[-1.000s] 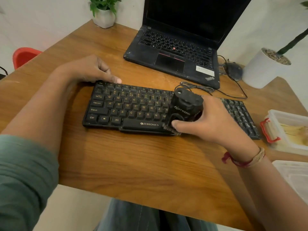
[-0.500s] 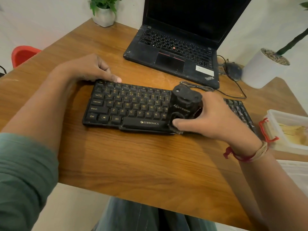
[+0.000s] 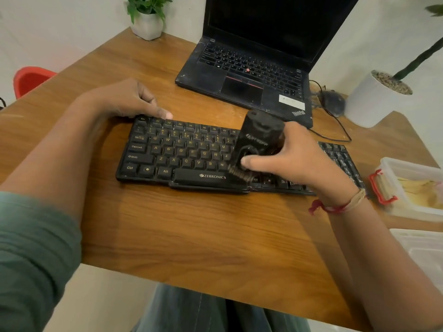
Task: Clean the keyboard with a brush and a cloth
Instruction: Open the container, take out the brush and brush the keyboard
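The black keyboard (image 3: pixel 182 159) lies flat on the wooden table (image 3: pixel 203 231), its long side across the view, and both hands are on it. The right hand (image 3: pixel 304 161) grips the brush (image 3: pixel 259 140) (a stubby black barrel with a blurred logo), fingers wrapped round the far side and the thumb pressed on the near side. The brush tilts away from the person, and its bristles (image 3: pixel 239 174) touch the keys just right of the space bar, near the keyboard's middle. The left hand (image 3: pixel 127 99) holds the far left corner by the Esc key. Its thumb lies along the back edge and its fingers are curled behind it, well apart from the brush. A red and tan thread (image 3: pixel 335 206) circles the right wrist.

Behind the keyboard sits an open laptop (image 3: pixel 251 75) with a dark screen, its front corner close to the brush top. A mouse (image 3: pixel 332 101) lies just right of it, its cable running behind the right hand. There are 2 white plant pots — a small one (image 3: pixel 147 26) at the far table edge and a larger one (image 3: pixel 369 104) on the right. A clear container with a red clip (image 3: pixel 412 185) sits at the right edge. A red chair (image 3: pixel 31 79) shows beyond the table on the left.
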{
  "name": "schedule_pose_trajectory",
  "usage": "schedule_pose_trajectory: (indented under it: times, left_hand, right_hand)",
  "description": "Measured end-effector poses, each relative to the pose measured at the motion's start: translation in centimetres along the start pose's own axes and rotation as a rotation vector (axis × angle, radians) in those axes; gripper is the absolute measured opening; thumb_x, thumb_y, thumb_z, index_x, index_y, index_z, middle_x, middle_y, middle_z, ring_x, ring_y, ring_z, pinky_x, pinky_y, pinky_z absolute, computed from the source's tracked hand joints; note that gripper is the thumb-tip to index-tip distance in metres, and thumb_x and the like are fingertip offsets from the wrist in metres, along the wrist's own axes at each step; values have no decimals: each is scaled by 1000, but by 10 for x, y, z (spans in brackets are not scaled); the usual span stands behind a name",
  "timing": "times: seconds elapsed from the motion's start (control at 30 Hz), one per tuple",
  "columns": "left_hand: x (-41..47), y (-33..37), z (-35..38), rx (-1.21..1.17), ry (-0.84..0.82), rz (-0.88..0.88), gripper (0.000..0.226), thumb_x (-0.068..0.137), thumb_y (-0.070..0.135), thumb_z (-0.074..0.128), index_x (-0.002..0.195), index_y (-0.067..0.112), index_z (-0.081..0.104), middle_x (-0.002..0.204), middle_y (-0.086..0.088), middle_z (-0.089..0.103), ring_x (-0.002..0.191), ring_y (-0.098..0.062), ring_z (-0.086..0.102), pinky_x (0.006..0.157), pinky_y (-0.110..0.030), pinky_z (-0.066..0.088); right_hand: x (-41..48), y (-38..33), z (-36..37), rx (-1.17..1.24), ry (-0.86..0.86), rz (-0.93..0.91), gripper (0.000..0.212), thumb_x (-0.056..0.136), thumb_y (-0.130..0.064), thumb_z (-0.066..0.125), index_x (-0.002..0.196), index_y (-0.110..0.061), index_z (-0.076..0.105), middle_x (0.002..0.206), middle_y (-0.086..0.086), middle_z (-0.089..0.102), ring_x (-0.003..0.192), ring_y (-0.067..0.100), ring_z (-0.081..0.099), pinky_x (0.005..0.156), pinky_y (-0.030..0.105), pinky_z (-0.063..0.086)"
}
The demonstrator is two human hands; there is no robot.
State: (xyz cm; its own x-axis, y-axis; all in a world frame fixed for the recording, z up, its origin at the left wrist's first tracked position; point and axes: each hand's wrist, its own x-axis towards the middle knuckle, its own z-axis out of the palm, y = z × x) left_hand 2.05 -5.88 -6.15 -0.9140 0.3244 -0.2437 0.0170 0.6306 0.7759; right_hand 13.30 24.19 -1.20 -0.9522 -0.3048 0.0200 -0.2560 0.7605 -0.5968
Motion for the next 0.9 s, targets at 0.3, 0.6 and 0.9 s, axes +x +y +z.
schedule_pose_trajectory:
  times: [0.3,0.6,0.9]
  left_hand:
    - [0,0,0,-20,-9,-7,84,19,82,79,59,10,62,80,-22,63,80,-27,54,90,-46,46]
    - [0,0,0,-15,-43,15,69,24,81,79,47,20,57,65,-7,59,77,-27,56,93,-47,47]
    - [0,1,4,-32,-17,25,50,47,64,82,45,21,57,62,-6,58,71,-25,51,82,-38,43]
  right_hand:
    - [14,5,0,76,45,15,35,68,-31,81,91,-9,67,83,2,72,80,19,68,74,43,56]
    - [25,17,-13,-44,137,48,36,70,-33,78,94,-9,65,86,2,71,81,16,66,71,35,57]
    - [28,19,-11,-174,173,16,32,71,-34,76,87,-9,65,76,2,68,72,15,63,57,27,49]
